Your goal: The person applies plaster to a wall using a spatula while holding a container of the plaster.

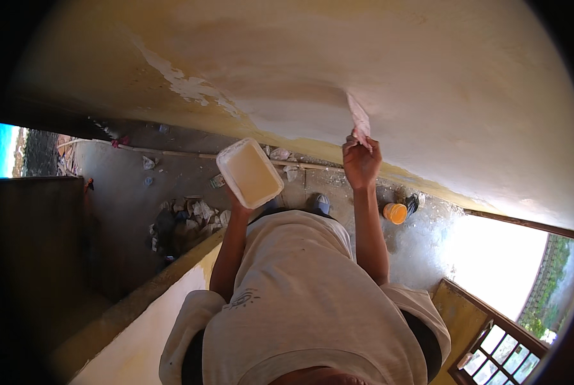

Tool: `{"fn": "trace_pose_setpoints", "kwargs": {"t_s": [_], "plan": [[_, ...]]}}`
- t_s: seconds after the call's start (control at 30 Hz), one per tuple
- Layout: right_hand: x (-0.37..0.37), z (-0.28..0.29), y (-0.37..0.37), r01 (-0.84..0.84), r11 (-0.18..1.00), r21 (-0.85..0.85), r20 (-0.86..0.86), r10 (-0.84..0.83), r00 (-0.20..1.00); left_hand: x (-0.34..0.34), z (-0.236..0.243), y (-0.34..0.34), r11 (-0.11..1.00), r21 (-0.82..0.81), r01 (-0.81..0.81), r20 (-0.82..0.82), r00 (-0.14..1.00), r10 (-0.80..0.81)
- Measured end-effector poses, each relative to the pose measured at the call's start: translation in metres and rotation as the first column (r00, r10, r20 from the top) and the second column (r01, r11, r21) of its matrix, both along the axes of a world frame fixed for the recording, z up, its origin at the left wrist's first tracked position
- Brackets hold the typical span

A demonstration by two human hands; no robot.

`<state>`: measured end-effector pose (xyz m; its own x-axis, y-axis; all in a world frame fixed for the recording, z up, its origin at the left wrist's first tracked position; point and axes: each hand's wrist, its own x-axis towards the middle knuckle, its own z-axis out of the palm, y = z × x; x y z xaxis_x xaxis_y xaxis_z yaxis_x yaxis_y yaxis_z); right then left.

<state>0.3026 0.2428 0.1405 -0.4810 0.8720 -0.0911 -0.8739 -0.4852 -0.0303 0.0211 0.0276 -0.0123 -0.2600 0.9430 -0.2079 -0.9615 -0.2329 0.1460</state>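
A rectangular white plastic tub [278, 186] rests in my left hand [238, 204], tilted so that its pale yellowish inside shows. Most of that hand is hidden behind the tub. My right hand [362, 165] is raised to the wall [422, 83], closed around a thin flat putty knife [359, 115] smeared with whitish paste. The blade's far edge meets the wall at a smooth, pale coated area. To the left, the wall has a ragged patch of peeling paint [187, 85] on a yellowish surface.
An orange-yellow bucket [395, 213] stands on the floor near the wall's foot, beside a black bag [413, 203]. A long pipe [171, 153] lies along the wall. Scraps and rubbish [197, 218] are heaped left of me, by a low wall [139, 314]. A paned window [502, 353] is at lower right.
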Motion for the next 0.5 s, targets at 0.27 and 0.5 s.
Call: {"fn": "trace_pose_setpoints", "kwargs": {"t_s": [0.27, 0.5], "plan": [[-0.199, -0.082, -0.023, -0.385, 0.906, -0.174, 0.139, 0.410, 0.902, -0.013, 0.064, -0.049, 0.895, -0.044, -0.444, -0.833, 0.511, 0.212], [-0.321, -0.036, -0.025, -0.483, 0.860, -0.167, -0.065, 0.479, 0.876, -0.042, 0.071, -0.084, 0.812, 0.023, -0.584, -0.995, -0.090, -0.037]]}}
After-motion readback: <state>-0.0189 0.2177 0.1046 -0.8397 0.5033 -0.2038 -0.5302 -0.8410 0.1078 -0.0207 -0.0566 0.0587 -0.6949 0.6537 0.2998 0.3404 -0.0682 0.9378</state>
